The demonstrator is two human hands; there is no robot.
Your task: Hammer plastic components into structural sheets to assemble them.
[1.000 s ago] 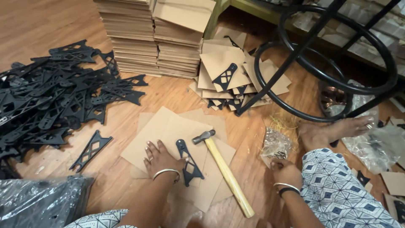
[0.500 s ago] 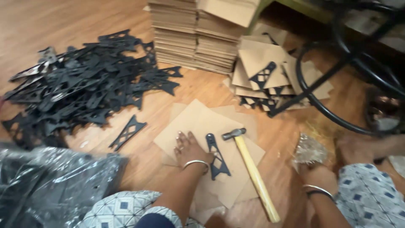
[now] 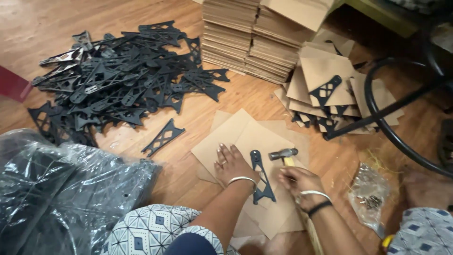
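Observation:
My left hand [image 3: 233, 165] lies flat, fingers spread, on a sheet of brown cardboard [image 3: 236, 134] on the wooden floor. Just right of it, a black triangular cut-out bracket [image 3: 262, 178] lies on the same sheet. My right hand [image 3: 298, 182] is closed round the wooden handle of a hammer [image 3: 283, 154]. The hammer's steel head rests on the cardboard beside the bracket's upper end. The lower part of the handle runs under my wrist.
A big heap of black brackets [image 3: 122, 80] lies at the upper left, with one loose bracket [image 3: 163, 137] nearer. Cardboard stacks [image 3: 245, 38] stand behind. Cardboard-and-bracket layers [image 3: 325, 89], a black metal ring frame [image 3: 391, 113], a screw bag [image 3: 370, 198] and a plastic-wrapped bundle [image 3: 56, 189] surround me.
My right hand left the plastic bag at the right and closed on the hammer handle. My left hand stayed on the cardboard. The view swung left.

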